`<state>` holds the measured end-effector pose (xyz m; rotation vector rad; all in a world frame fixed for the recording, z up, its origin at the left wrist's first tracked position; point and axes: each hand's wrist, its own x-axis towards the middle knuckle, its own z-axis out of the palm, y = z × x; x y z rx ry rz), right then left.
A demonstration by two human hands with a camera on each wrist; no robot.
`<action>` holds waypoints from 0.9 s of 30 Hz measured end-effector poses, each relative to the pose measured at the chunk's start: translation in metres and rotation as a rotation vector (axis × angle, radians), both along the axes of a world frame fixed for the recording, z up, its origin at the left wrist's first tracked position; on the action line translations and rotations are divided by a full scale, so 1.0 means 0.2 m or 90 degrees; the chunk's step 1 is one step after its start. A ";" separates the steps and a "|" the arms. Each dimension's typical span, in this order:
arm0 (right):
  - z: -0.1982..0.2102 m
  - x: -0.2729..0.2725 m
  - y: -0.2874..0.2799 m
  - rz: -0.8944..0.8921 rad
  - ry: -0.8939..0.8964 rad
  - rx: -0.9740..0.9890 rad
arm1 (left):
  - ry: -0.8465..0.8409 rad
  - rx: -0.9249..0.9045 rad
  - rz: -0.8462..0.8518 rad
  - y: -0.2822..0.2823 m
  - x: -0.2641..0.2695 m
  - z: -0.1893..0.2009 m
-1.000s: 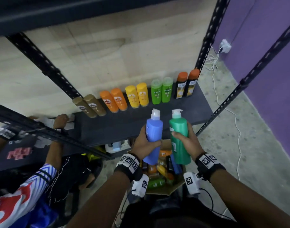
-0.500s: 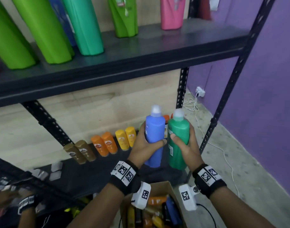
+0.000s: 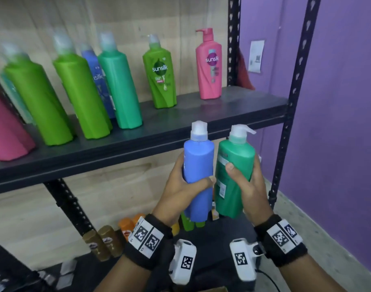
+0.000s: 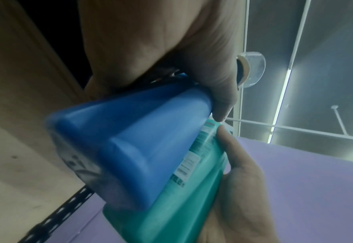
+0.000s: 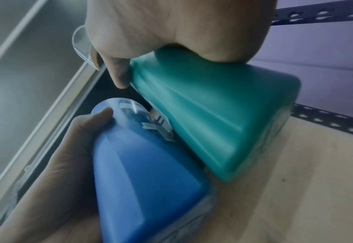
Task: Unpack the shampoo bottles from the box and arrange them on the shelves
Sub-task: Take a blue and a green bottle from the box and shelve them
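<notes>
My left hand (image 3: 187,184) grips a blue pump bottle (image 3: 198,165) upright, thumb across its front. Beside it my right hand (image 3: 246,178) grips a teal-green pump bottle (image 3: 235,175), also upright. The two bottles touch side by side just below the front edge of the dark upper shelf (image 3: 233,110). In the left wrist view the blue bottle (image 4: 133,141) shows from below with the green bottle (image 4: 171,197) against it. The right wrist view has the green bottle (image 5: 213,115) above the blue bottle (image 5: 146,180). A corner of the cardboard box (image 3: 214,289) peeks in at the bottom edge.
The upper shelf carries several tall bottles: a pink one (image 3: 209,64), a green one (image 3: 160,74), a teal one (image 3: 119,89) and others leftward. Small bottles (image 3: 104,243) line the lower shelf. A black upright (image 3: 292,102) and a purple wall (image 3: 344,123) stand right.
Both hands have lifted the blue and green bottles from above the box up to the level of the upper shelf. My view has tilted up from the lower shelf.
</notes>
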<state>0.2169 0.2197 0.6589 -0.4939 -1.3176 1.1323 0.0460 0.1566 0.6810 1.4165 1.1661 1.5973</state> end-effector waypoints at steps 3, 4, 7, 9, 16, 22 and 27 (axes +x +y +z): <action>0.11 0.00 0.01 0.009 0.019 0.032 | -0.005 0.028 0.009 0.00 0.00 0.13; 0.15 -0.01 0.01 0.011 0.022 0.045 | -0.003 0.037 0.013 0.00 0.00 0.18; 0.27 -0.03 0.01 0.016 0.028 0.080 | 0.004 0.073 0.026 0.00 -0.01 0.33; 0.36 -0.05 0.01 0.004 0.040 0.095 | 0.010 0.099 0.041 0.01 -0.02 0.44; 0.73 -0.11 0.05 -0.071 0.041 0.150 | 0.013 0.178 0.092 0.06 -0.07 0.79; 0.92 -0.22 0.14 -0.073 0.024 0.194 | 0.029 0.197 0.144 0.16 -0.18 0.92; 0.98 -0.34 0.24 -0.053 -0.004 0.175 | 0.024 0.188 0.177 0.25 -0.26 0.91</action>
